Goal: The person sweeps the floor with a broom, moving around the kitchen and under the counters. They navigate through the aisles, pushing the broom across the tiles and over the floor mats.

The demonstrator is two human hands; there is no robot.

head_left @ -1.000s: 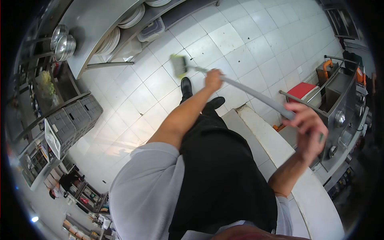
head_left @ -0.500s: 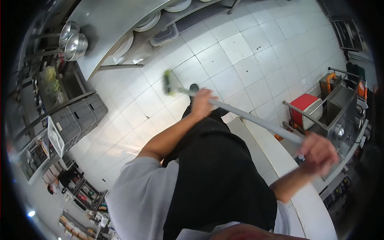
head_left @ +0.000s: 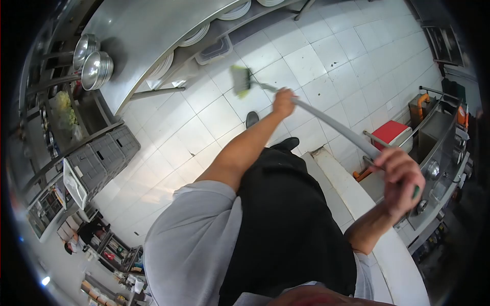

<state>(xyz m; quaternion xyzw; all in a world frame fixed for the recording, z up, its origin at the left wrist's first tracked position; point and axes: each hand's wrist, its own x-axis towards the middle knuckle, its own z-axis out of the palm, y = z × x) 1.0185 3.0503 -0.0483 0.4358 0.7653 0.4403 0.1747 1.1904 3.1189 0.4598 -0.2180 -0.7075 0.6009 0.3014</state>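
Observation:
A broom with a long grey handle slants across the view in front of my body. Its head, with yellow-green bristles, is blurred by motion over the white floor tiles, near the steel table. My left hand is wrapped round the lower part of the handle, arm stretched forward. Higher up, at the right, my right hand grips the handle close to its end, where a bit of green shows past the fingers. My dark shoes stand on the tiles just behind the broom head.
A steel table holds stacked metal bowls, with plates on its lower shelf. Grey crates stand at the left. A white ledge, a red box and a steel sink unit are at the right. Another person is far off, lower left.
The broom head has swung forward and to the right across the tiles. My left hand has moved the same way with the handle, while my right hand stays near the handle's end.

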